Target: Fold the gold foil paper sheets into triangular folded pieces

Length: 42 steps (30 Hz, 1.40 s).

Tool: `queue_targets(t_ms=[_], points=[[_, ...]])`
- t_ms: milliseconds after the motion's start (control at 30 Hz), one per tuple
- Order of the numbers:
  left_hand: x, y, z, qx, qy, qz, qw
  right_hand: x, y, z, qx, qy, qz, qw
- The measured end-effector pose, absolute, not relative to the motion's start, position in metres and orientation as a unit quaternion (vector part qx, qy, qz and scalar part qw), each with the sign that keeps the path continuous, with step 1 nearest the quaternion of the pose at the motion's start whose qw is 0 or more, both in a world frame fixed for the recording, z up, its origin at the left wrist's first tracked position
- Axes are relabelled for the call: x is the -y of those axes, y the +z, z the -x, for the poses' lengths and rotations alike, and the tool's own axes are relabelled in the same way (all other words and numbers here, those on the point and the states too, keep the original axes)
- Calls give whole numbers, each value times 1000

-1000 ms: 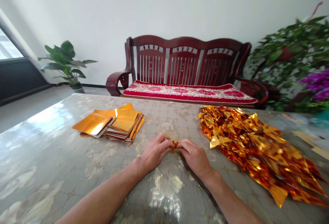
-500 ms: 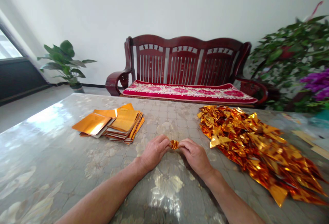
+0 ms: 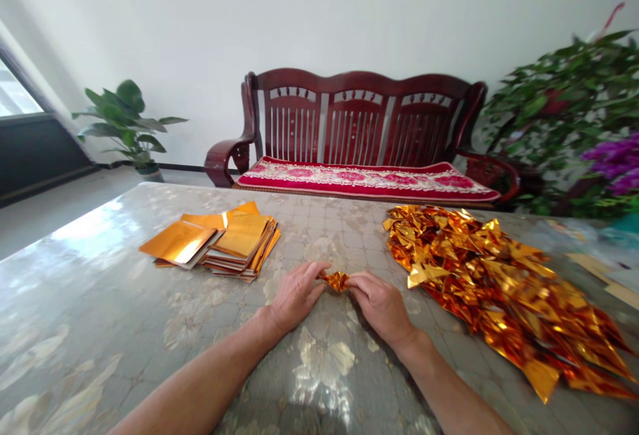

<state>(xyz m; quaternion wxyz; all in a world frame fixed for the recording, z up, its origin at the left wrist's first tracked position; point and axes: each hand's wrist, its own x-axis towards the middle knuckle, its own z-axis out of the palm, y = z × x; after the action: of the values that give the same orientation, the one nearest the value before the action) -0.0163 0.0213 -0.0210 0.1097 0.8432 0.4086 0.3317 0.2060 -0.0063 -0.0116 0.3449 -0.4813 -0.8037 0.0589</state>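
Observation:
Between my two hands, just above the patterned table, is a small folded piece of gold foil paper (image 3: pixel 336 281), crinkled in its middle. My right hand (image 3: pixel 380 303) is closed, thumb and forefinger pinching its right end. My left hand (image 3: pixel 298 294) has its forefinger over and its thumb under the left end, loosely around it; the exact contact is hard to see. To the left lies a stack of flat gold foil sheets (image 3: pixel 242 235). A large heap of folded gold foil pieces (image 3: pixel 479 275) spreads over the table on the right.
The table (image 3: pixel 124 328) has a glossy floral cover. Behind it stands a dark red wooden bench (image 3: pixel 357 116) with a red and white seat cover (image 3: pixel 364 177). Potted plants (image 3: pixel 130 122) stand at left and right. Clear plastic and tan strips (image 3: pixel 606 282) lie at the right edge.
The fingers of my left hand have loosened, parting around the foil piece's left end. More of the foil now shows, and it is tilted. My right hand keeps its pinch.

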Motion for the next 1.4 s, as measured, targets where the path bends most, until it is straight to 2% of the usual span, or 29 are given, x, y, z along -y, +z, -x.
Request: queue_targets(t_ms=[467, 800, 1033, 1233, 1400], points=[[-18, -3, 22, -295, 246, -917, 112, 4, -17, -208, 779, 54, 501, 372], [-23, -12, 24, -326, 274, -897, 115, 5, -17, -208, 777, 87, 509, 359], [-17, -7, 20, -361, 265, -891, 78, 6, -15, -206, 780, 80, 502, 365], [-11, -5, 14, -376, 261, -879, 131, 7, -14, -205, 788, 81, 480, 376], [-9, -13, 3, -449, 330, -780, 284, 6, -13, -205, 801, 81, 441, 396]])
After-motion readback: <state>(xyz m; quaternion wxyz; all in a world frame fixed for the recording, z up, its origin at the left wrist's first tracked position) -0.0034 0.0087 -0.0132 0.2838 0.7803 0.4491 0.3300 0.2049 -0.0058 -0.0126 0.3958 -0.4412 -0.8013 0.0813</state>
